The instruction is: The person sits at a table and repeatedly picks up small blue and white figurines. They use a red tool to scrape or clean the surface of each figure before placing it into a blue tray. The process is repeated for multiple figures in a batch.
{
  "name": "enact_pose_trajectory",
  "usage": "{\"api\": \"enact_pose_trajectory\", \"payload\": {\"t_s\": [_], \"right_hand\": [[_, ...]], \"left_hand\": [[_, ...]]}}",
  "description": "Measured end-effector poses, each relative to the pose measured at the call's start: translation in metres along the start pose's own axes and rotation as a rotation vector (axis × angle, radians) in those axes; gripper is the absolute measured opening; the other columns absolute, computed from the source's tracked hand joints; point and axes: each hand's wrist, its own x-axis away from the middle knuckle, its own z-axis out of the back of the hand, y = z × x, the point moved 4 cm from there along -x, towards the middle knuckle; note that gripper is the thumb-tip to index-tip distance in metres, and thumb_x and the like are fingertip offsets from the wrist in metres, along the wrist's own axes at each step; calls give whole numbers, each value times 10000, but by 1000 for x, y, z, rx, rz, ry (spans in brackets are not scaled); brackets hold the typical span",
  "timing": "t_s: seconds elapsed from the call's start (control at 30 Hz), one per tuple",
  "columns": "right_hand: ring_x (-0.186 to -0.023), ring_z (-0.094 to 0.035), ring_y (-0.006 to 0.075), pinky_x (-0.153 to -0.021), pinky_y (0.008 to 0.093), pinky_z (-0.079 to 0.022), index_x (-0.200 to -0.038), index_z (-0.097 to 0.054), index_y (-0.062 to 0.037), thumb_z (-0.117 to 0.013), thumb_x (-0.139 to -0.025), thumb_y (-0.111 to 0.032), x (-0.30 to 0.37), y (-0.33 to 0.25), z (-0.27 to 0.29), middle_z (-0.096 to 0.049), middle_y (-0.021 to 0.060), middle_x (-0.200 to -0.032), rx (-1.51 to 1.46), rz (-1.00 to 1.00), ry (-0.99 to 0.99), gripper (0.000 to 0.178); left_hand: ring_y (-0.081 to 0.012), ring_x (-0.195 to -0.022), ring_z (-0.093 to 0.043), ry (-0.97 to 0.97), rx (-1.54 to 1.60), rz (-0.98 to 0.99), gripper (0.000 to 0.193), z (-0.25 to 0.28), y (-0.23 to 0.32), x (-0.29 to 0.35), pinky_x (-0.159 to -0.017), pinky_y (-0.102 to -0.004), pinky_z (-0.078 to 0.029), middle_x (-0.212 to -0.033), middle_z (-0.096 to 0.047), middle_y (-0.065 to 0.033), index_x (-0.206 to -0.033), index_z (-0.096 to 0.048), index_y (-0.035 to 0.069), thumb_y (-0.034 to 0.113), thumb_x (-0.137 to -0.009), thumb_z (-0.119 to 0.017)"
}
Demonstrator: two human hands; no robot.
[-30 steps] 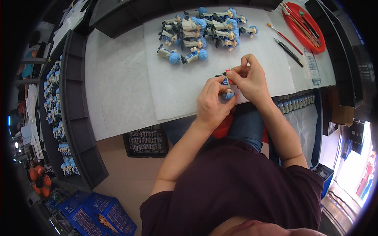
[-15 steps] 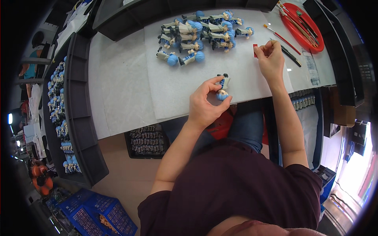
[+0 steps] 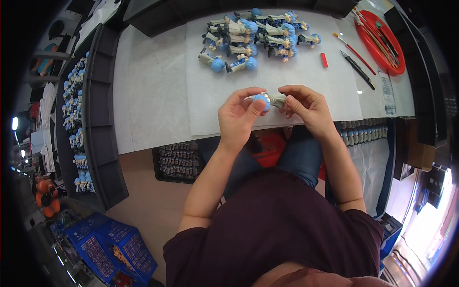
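A small figurine (image 3: 277, 99) with a blue-haired head and a pale grey coat lies sideways between both hands, just over the near part of the white sheet (image 3: 210, 105). My left hand (image 3: 239, 112) pinches its head between thumb and fingers. At the foot end, my right hand (image 3: 308, 107) closes thumb and fingers on its lower part, hiding the feet. Beyond the hands lies a heap of similar figurines (image 3: 267, 36), with two more (image 3: 240, 64) at its near edge. To the right, a small red block (image 3: 324, 60) rests on the sheet.
At the right lie a red-handled brush (image 3: 355, 52), a black pen-like tool (image 3: 358, 70) and a red oval tray (image 3: 399, 67) of brushes. Dark trays border the table; the left tray (image 3: 101, 119) holds more figurines. Below the table edge stands another tray of small parts (image 3: 179, 161).
My right hand has let go of the red block, leaving it on the sheet, and come across to the figurine's lower end. The figurine has turned from upright in view to sideways.
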Motion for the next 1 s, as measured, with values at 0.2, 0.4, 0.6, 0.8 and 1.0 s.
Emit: {"api": "enact_pose_trajectory", "payload": {"t_s": [0.2,0.4,0.6,0.8,1.0], "right_hand": [[-793,-640,153,-647,238,-514,-1070,-537,38,-564,-915,-151,10,4,-26,-616,113,-938,-234,-121,43,246],[-906,-615,176,-792,272,-510,-1035,-540,22,-617,-864,-58,15,13,-30,-551,118,-1084,-296,-79,130,203],[-1006,-566,173,-819,289,-502,-1031,-539,14,-652,-804,39,20,9,-36,-445,119,-1214,-10,470,236,255],[-1004,-573,190,-826,301,-513,-1105,-510,27,-661,-792,40,19,3,-39,-532,137,-1152,-370,12,157,349],[-1028,-590,225,-887,342,-500,-1220,-421,25,-613,-765,126,24,6,-37,-579,163,-1114,150,526,277,504]], "left_hand": [[-112,-664,-567,124,-25,125,356,13,7,-6,-645,-232,-484,-1017,-642,-146,-1048,-602,-21,306,-919,-547],[-90,-725,-555,91,5,188,372,13,8,-6,-684,-230,-464,-967,-646,-81,-1119,-595,-14,298,-925,-540],[-89,-816,-568,73,4,211,326,12,8,-1,-728,-247,-464,-911,-628,-31,-1169,-576,3,206,-915,-570],[-127,-907,-587,49,37,201,374,19,6,-1,-819,-269,-479,-1044,-612,-73,-1240,-512,8,86,-883,-593],[-258,-1172,-506,-105,118,98,506,13,12,-1,-969,-339,-440,-1253,-517,-168,-1291,-452,14,-129,-812,-529]]}}
